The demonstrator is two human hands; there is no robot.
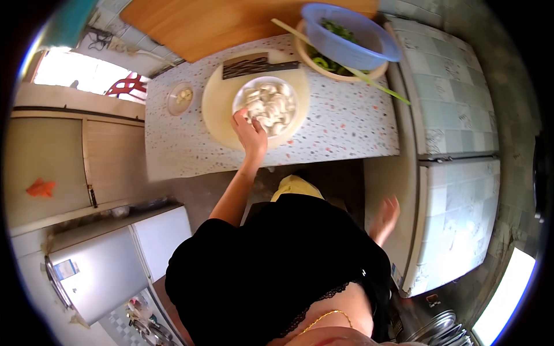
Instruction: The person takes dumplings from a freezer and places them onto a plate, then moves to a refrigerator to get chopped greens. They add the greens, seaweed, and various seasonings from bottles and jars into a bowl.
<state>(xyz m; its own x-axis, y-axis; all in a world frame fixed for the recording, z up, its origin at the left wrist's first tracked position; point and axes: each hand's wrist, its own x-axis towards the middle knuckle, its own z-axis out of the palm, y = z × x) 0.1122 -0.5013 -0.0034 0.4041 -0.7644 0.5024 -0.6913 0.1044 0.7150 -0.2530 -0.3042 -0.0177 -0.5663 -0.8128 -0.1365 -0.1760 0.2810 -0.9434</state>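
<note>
My left hand (250, 136) grips the near-left rim of a white bowl (236, 99), its fingers closed at the edge. Heaped in the bowl are white chopped pieces (270, 106); their exact kind is hard to make out. Under the bowl lies a round, pale cutting board (216, 118). A cleaver (245, 66) with a dark, patterned blade rests on the board's far side, its handle pointing right. Away from the counter, low on the right beside the fridge, my right hand (386, 219) hangs in the air with fingers apart, holding nothing.
On the speckled counter (346, 130), a small clear dish (179, 98) with pale pieces stands left. Back right, a blue basin (352, 43) sits over a tan basin (378, 75) of greens, with a long green stalk (378, 86) across. A patterned fridge (453, 213) borders the right.
</note>
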